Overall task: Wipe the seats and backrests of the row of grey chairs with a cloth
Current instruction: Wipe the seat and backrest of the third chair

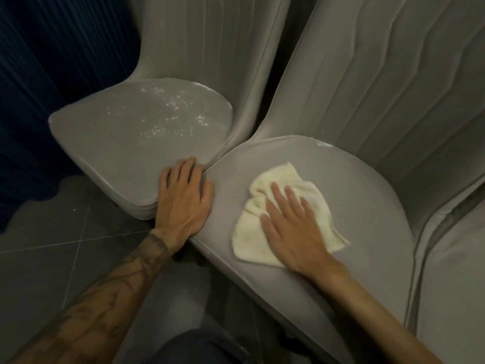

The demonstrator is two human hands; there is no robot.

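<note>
head view: cloth point(265, 237) flat under right hand point(291, 224); on seat point(367, 219)

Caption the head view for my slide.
Right hand presses a cream cloth on one grey seat; left hand rests at its junction with the speckled neighbouring seat.

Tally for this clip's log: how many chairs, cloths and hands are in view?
Grey chairs: 3 (left chair, middle chair, right chair, partly cut off)
Cloths: 1, cream cloth
Hands: 2, left hand, right hand
Total: 6
</note>
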